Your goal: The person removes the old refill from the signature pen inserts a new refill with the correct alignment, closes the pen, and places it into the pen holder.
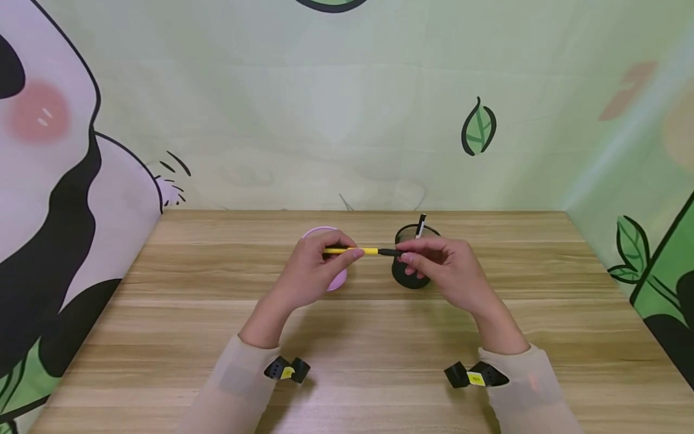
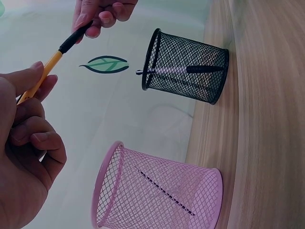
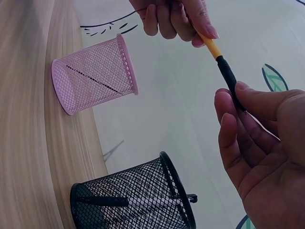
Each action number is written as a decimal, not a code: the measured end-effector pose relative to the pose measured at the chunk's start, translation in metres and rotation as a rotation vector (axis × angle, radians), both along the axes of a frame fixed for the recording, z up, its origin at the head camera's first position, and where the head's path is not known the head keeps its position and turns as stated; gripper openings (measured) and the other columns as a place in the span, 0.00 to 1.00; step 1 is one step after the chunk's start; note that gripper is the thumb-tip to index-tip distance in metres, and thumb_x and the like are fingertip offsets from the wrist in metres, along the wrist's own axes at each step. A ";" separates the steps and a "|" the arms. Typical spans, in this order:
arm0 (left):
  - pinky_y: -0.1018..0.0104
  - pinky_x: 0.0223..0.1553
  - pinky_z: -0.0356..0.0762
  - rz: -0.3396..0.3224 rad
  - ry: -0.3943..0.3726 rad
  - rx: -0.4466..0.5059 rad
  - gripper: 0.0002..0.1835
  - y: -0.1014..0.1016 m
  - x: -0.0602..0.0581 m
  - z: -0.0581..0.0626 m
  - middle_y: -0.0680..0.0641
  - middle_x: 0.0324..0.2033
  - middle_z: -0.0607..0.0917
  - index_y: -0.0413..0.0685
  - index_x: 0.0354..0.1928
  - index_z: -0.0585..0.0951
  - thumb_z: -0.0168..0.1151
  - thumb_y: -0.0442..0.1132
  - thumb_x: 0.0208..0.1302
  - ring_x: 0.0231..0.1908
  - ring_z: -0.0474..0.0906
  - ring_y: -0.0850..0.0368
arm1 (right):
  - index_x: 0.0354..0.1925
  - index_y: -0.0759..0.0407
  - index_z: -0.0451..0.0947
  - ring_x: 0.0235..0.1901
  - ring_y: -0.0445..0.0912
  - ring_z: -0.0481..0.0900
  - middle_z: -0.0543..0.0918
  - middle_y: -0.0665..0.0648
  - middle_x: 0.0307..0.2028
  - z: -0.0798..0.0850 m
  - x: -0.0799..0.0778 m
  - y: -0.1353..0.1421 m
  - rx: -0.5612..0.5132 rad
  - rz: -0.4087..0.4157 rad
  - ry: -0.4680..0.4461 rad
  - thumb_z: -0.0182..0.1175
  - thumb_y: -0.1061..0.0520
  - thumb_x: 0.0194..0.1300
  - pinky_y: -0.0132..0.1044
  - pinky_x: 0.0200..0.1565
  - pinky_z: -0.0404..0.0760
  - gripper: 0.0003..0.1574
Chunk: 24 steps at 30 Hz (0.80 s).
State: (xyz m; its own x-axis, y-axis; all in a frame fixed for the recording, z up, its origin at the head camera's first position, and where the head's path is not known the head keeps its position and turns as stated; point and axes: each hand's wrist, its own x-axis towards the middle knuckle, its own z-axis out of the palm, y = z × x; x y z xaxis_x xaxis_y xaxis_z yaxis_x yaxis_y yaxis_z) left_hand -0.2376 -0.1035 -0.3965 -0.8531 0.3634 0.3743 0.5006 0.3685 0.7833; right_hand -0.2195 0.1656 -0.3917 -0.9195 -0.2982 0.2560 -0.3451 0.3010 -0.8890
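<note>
A yellow pen (image 1: pixel 370 251) with a black grip section is held level between both hands, above the table. My left hand (image 1: pixel 303 271) pinches its yellow barrel between thumb and fingers. At the black end, my right hand (image 1: pixel 458 271) holds the pen between thumb and fingertips. Behind the left hand stands a pink mesh pen holder (image 2: pixel 157 186), mostly hidden in the head view. A black mesh pen holder (image 1: pixel 408 278) stands upright behind the right hand. Inside it leans a white pen (image 1: pixel 420 225) with a black grip, visible through the mesh in both wrist views.
The wooden table (image 1: pixel 374 361) runs back to a green printed backdrop (image 1: pixel 260 120) with leaves and a panda figure. Each sleeve carries a small black wrist camera, such as the left one (image 1: pixel 287 369).
</note>
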 end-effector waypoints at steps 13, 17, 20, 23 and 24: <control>0.68 0.35 0.79 0.001 -0.008 -0.002 0.05 -0.001 0.000 0.001 0.55 0.32 0.84 0.55 0.37 0.88 0.68 0.44 0.71 0.36 0.77 0.57 | 0.49 0.58 0.88 0.30 0.44 0.83 0.85 0.56 0.39 -0.001 0.000 0.000 -0.009 -0.012 0.023 0.69 0.63 0.67 0.34 0.34 0.85 0.12; 0.69 0.35 0.79 0.001 -0.017 0.006 0.05 -0.001 0.000 0.000 0.54 0.32 0.84 0.54 0.37 0.88 0.69 0.44 0.71 0.36 0.77 0.57 | 0.49 0.57 0.89 0.31 0.48 0.82 0.85 0.55 0.40 -0.001 0.000 0.000 -0.004 -0.014 0.021 0.70 0.63 0.67 0.33 0.34 0.84 0.12; 0.69 0.35 0.79 0.003 -0.014 0.010 0.04 -0.001 0.001 0.001 0.54 0.32 0.84 0.54 0.37 0.88 0.69 0.43 0.70 0.37 0.77 0.57 | 0.49 0.57 0.89 0.31 0.48 0.81 0.84 0.55 0.40 -0.001 0.000 0.000 0.000 -0.014 0.024 0.70 0.63 0.66 0.33 0.34 0.83 0.12; 0.69 0.35 0.79 0.003 -0.012 0.010 0.05 -0.001 0.001 0.000 0.54 0.32 0.84 0.53 0.37 0.88 0.69 0.43 0.70 0.37 0.77 0.57 | 0.48 0.57 0.89 0.31 0.46 0.80 0.84 0.55 0.39 0.000 0.000 0.000 0.004 -0.015 0.027 0.70 0.63 0.66 0.32 0.34 0.83 0.12; 0.69 0.35 0.79 0.003 -0.011 0.009 0.05 -0.001 0.001 0.000 0.54 0.32 0.85 0.53 0.37 0.88 0.69 0.43 0.70 0.37 0.77 0.57 | 0.48 0.57 0.89 0.31 0.45 0.80 0.84 0.55 0.39 0.000 0.000 0.000 0.005 -0.017 0.028 0.70 0.63 0.66 0.32 0.34 0.83 0.12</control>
State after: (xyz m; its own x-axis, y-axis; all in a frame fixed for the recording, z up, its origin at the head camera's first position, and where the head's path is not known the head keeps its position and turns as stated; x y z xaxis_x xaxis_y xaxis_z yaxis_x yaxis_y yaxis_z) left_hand -0.2369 -0.1043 -0.3961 -0.8584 0.3569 0.3683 0.4908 0.3629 0.7921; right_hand -0.2194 0.1660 -0.3918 -0.9169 -0.2843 0.2801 -0.3647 0.3117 -0.8774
